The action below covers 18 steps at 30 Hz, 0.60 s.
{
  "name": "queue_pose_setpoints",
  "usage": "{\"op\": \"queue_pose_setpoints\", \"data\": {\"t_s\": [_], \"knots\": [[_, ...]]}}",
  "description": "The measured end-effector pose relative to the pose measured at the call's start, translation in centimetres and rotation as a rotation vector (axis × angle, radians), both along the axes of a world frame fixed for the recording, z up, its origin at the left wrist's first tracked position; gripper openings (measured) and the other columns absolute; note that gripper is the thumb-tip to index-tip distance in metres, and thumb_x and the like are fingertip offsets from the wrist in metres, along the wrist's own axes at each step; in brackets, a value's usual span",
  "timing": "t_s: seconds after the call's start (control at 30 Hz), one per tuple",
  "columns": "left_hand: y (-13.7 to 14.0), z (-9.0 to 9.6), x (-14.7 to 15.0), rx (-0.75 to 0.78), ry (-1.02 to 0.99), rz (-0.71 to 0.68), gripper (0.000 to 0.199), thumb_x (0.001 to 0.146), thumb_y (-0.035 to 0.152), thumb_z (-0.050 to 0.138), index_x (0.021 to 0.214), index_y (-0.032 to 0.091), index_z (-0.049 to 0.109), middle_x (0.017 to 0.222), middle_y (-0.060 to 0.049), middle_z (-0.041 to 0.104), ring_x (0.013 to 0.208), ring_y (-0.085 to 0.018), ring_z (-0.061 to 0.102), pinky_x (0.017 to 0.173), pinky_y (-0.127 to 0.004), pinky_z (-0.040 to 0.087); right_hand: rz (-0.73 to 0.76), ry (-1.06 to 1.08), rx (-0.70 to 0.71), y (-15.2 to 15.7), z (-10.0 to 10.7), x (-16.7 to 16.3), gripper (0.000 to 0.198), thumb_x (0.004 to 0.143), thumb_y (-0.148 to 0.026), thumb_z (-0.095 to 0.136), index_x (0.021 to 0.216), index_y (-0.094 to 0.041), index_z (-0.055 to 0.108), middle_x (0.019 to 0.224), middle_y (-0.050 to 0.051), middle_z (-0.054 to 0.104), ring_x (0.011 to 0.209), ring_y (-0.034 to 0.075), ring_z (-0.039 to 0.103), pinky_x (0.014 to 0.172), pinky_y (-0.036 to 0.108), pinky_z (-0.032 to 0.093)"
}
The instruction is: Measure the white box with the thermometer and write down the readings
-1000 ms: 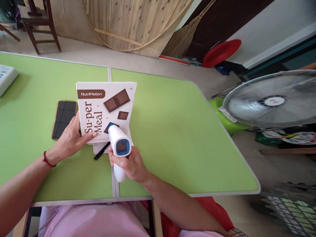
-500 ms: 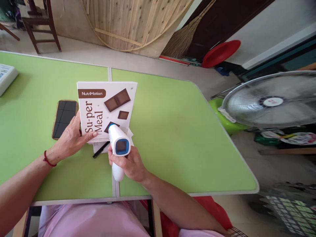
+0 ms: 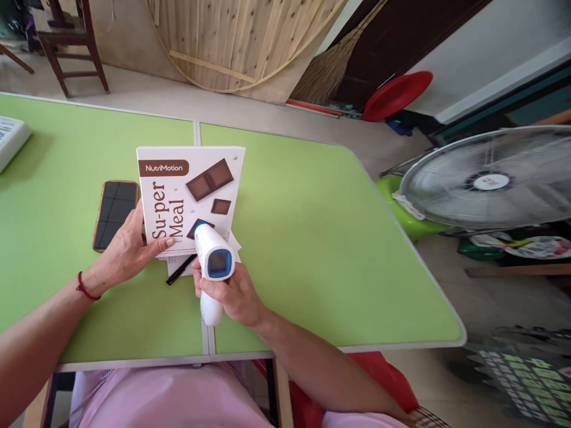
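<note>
My left hand [image 3: 129, 246] grips the lower left edge of a white NutriMotion box [image 3: 200, 205], thumb across its front. The box is held up, tilted, with its printed face toward me. In my right hand [image 3: 234, 294] is a white infrared thermometer [image 3: 212, 246] with a blue-rimmed screen, which looks dark. Its front end points at the box's lower right part and overlaps it in view; I cannot tell whether they touch. Behind and below the box, a black pen [image 3: 181, 270] lies on some paper [image 3: 175, 263], partly covered. A smartphone [image 3: 115, 215] lies left of the box, beside my left hand.
The green folding table [image 3: 321, 249] has a metal seam down its middle. A white object [image 3: 11, 139] sits at its far left edge. Beyond the right edge stands a large fan [image 3: 486, 178]. A wooden chair [image 3: 71, 47] and a red basin [image 3: 397, 95] are behind.
Almost nothing differs. The whole view has shifted very slightly, and both hands keep the box and the thermometer in the same pose.
</note>
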<state>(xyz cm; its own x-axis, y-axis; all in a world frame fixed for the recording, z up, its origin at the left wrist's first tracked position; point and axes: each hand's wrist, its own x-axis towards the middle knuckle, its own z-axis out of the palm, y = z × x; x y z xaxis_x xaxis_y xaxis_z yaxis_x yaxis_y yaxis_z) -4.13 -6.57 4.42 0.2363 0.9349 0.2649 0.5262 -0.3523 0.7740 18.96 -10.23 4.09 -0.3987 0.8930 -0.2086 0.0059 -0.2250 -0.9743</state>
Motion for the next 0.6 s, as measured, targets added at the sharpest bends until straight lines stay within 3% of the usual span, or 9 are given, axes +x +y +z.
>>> {"op": "queue_pose_setpoints", "data": {"t_s": [0.23,0.3,0.37,0.47,0.53,0.6], "knots": [[0.0,0.1,-0.1,0.007,0.003,-0.019,0.046,0.096,0.058,0.062,0.124,0.023,0.056,0.128,-0.012,0.061,0.121,-0.035,0.06,0.103,-0.052,0.052,-0.007,-0.027,0.039,0.3,0.2,0.4,0.023,0.072,-0.039,0.074,0.072,-0.022,0.058,0.065,-0.001,0.06,0.06,0.016,0.056,0.058,0.033,0.048],[0.0,0.2,-0.1,-0.002,0.021,-0.02,0.048,0.096,0.058,0.062,0.127,0.021,0.055,0.13,-0.014,0.061,0.122,-0.036,0.059,0.104,-0.054,0.051,-0.115,-0.024,0.17,1.0,0.4,1.4,0.022,0.071,-0.039,0.074,0.076,-0.022,0.061,0.066,0.0,0.061,0.058,0.016,0.057,0.057,0.034,0.049],[-0.1,0.2,-0.1,-0.008,0.041,-0.029,0.05,0.097,0.057,0.06,0.129,0.02,0.054,0.133,-0.015,0.059,0.125,-0.037,0.057,0.106,-0.054,0.049,-0.323,-0.063,0.389,2.1,0.7,3.1,0.027,0.072,-0.042,0.074,0.088,-0.023,0.064,0.069,0.0,0.063,0.059,0.017,0.057,0.059,0.035,0.051],[-0.2,0.4,-0.1,-0.007,0.084,-0.035,0.052,0.099,0.056,0.058,0.132,0.016,0.052,0.137,-0.017,0.056,0.127,-0.036,0.055,0.108,-0.053,0.048,-0.567,-0.319,0.689,4.2,0.5,6.1,0.03,0.075,-0.042,0.073,0.096,-0.023,0.064,0.075,0.001,0.065,0.064,0.019,0.06,0.067,0.039,0.055],[-0.2,0.6,-0.1,-0.015,0.116,-0.02,0.055,0.1,0.056,0.057,0.134,0.015,0.05,0.136,-0.018,0.056,0.123,-0.035,0.057,0.105,-0.052,0.05,-0.554,-0.584,0.722,5.4,0.0,7.7,0.033,0.077,-0.039,0.071,0.103,-0.021,0.065,0.082,0.005,0.068,0.069,0.022,0.063,0.063,0.038,0.054],[-0.3,0.7,-0.2,-0.015,0.136,-0.006,0.056,0.1,0.057,0.056,0.135,0.015,0.049,0.135,-0.018,0.056,0.119,-0.034,0.058,0.102,-0.05,0.052,-0.432,-0.835,0.739,6.3,-0.8,8.5,0.042,0.079,-0.032,0.067,0.118,-0.018,0.065,0.094,0.01,0.072,0.077,0.026,0.065,0.064,0.04,0.055]]}}
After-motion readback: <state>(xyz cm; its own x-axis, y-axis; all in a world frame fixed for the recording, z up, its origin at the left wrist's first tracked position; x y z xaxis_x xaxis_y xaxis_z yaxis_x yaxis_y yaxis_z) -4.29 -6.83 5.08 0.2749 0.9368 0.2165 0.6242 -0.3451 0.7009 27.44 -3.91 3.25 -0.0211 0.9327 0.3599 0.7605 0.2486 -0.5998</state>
